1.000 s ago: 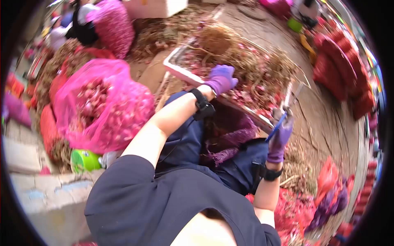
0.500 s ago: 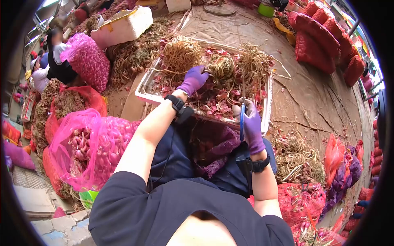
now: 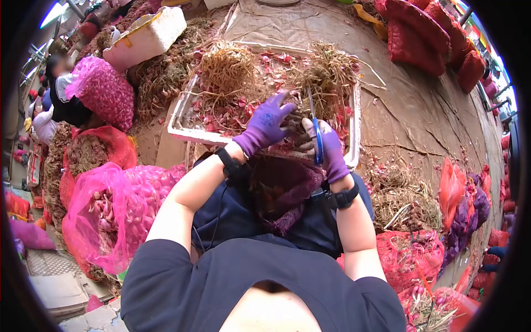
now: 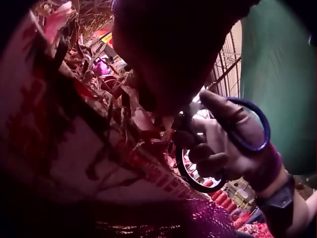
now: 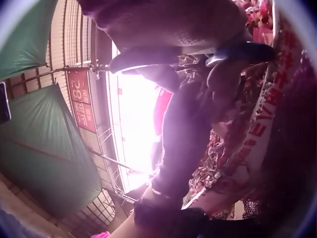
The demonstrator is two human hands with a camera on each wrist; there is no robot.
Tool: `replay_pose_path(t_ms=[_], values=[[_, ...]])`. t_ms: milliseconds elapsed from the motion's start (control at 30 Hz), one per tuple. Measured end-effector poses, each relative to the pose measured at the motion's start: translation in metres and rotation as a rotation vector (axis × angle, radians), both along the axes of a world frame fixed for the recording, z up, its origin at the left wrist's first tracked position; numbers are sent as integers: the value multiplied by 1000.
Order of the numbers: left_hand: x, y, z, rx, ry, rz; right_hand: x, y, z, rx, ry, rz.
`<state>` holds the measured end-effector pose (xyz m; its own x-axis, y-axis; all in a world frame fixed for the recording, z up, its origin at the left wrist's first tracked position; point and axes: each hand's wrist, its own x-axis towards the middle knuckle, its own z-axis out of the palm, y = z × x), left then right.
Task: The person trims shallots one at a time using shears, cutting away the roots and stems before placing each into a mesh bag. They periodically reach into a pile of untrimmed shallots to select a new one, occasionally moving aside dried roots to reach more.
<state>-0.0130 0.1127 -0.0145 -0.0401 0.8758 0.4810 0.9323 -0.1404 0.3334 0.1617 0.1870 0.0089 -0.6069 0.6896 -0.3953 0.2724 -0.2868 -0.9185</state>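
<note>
Both hands wear purple gloves and meet over the near side of a white foam tray (image 3: pixel 191 134). My left hand (image 3: pixel 268 124) bends its fingers around a bunch of dried stalks (image 3: pixel 298 105), mostly covered by the hands. Close on its right, my right hand (image 3: pixel 330 148) grips blue-handled scissors (image 3: pixel 318 145), fingers in the loops, blades pointing to the far side. The left wrist view shows that same hand in the scissors' handle loop (image 4: pixel 265 121). Red skins (image 3: pixel 221 119) litter the tray, with a stalk bundle (image 3: pixel 227 66) at its left and another (image 3: pixel 329 72) at its right.
A pink net bag of shallots (image 3: pixel 130 207) stands at my left. Dry stalks (image 3: pixel 401 193) and a red net bag (image 3: pixel 409 254) lie at my right. Further off are full red sacks (image 3: pixel 415 47), a white foam box (image 3: pixel 146 39) and a seated person (image 3: pixel 63 91).
The head view steadies and shifts. My left hand comes closer to the right one, and the middle stalk bunch moves nearer the tray's front. My right hand keeps the scissors.
</note>
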Motion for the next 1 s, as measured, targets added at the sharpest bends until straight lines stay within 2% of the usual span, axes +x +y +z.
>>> replay_pose_path(t_ms=[67, 100, 167, 200, 300, 333, 367, 433, 467, 500, 567, 600, 633, 700, 733, 800, 833, 900, 1000], values=[[2, -8, 2, -50, -52, 157, -1, 4, 2, -22, -37, 22], [8, -11, 11, -50, -53, 159, -2, 6, 4, -42, -69, 45], [18, -20, 28, -320, -146, 314, -7, 13, -7, -53, -74, 12], [16, -20, 11, -240, -149, 315, -10, 18, -8, -79, -60, 13], [7, -18, -11, -286, -147, 228, -15, 16, -10, -65, -39, -48], [11, -23, -21, -131, -173, 180, -17, 19, -16, -78, -27, -32], [12, -27, -17, -135, -175, 181, -18, 20, -17, -89, -17, -15], [5, -23, -4, -344, -246, 185, -17, 24, -16, -76, -40, 43], [2, -22, -1, -233, -144, 216, -17, 23, -15, -29, -79, 42], [-2, -21, 3, -231, -145, 215, -17, 23, -13, 17, -119, 44], [-13, -15, 16, -292, -609, 112, -16, 29, -15, 4, -129, 76], [-19, -9, 17, -230, -674, 20, -15, 28, -12, 9, -103, 90], [-35, 4, 3, -328, -925, 45, -12, 27, -8, 14, -76, 102], [-34, -3, 32, -278, -1383, -2, 4, 8, 20, -27, 12, 110], [-35, -5, 41, -276, -1377, -6, 13, 3, 24, -103, 106, 164], [-38, -7, 51, -259, -1375, 103, 27, -18, 39, -212, 284, 245], [-39, -8, 53, -261, -1374, 101, 32, -26, 38, -212, 285, 242], [-40, -6, 57, -255, -1341, 155, 37, -38, 40, -253, 331, 405], [-40, -9, 62, -265, -1288, 170, 34, -44, 33, -307, 278, 447]])
